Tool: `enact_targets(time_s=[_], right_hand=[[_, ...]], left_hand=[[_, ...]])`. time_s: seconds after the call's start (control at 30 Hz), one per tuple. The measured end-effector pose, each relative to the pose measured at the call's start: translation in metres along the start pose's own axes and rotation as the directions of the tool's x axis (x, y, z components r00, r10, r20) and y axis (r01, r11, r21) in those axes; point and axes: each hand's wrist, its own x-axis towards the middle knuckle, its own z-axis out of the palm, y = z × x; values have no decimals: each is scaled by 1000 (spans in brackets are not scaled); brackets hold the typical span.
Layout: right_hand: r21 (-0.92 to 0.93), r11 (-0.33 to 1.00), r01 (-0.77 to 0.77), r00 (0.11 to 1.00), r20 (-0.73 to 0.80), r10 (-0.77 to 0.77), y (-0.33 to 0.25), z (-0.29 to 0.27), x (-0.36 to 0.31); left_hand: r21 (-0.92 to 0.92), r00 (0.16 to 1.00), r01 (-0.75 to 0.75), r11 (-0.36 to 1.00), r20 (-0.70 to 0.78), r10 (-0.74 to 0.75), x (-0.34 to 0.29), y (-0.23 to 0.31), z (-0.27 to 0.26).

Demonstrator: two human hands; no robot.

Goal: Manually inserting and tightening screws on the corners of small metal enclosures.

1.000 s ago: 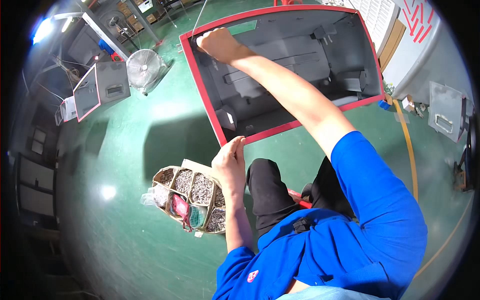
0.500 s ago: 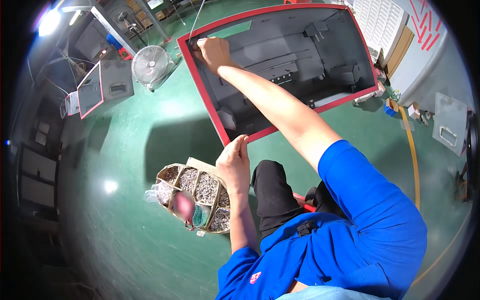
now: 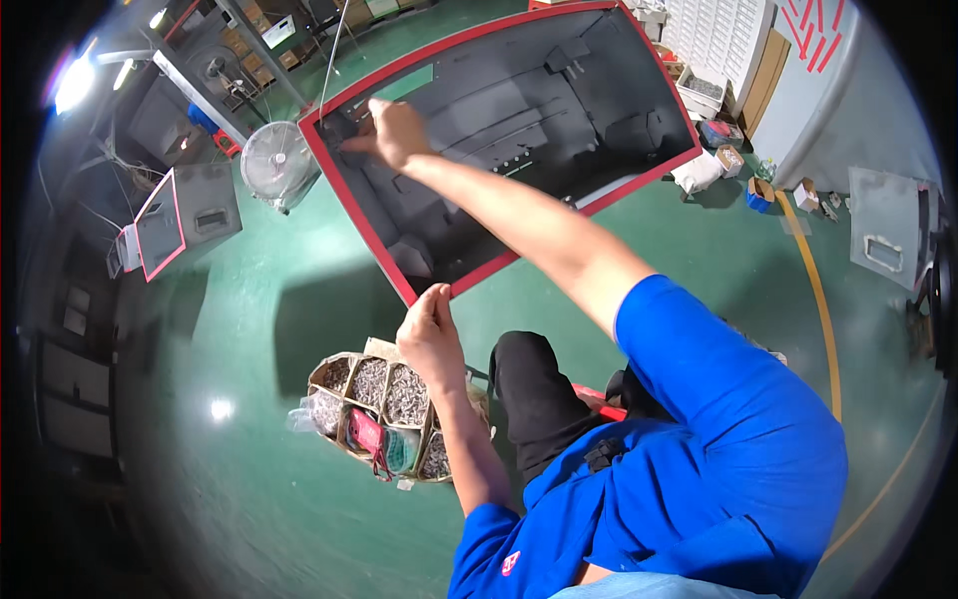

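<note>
A large dark grey metal housing (image 3: pixel 559 110) with a red rim stands tilted on the green floor ahead of me. My left hand (image 3: pixel 431 337) grips the near corner of its red rim. My right hand (image 3: pixel 391 128) reaches deep inside to the far left corner, fingers pinched against the inner wall; what it pinches is too small to tell. Under my left arm sits a divided cardboard box (image 3: pixel 384 414) with compartments of silvery screws and a red tool.
A floor fan (image 3: pixel 277 162) stands left of the housing. A smaller grey panel with a red rim (image 3: pixel 172 222) leans further left. Small boxes (image 3: pixel 743 165) and a grey cabinet (image 3: pixel 883 240) lie at right. A yellow line (image 3: pixel 823 299) crosses the floor.
My right hand has slid leftward along the inside of the housing to its far left corner. The view has shifted. My left hand stays on the rim corner.
</note>
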Motion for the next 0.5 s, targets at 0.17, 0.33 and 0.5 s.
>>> enact_targets(time_s=[0.17, 0.33, 0.5], right_hand=[[267, 961, 68, 998, -16, -66, 22, -99, -31], [278, 960, 33, 953, -300, 54, 69, -238, -94], [-251, 942, -222, 890, -447, 91, 126, -333, -176]], left_hand=[[32, 998, -64, 997, -3, 64, 21, -19, -9], [-255, 991, -30, 966, -133, -5, 34, -22, -21], [-575, 973, 196, 794, 15, -229, 14, 4, -14]])
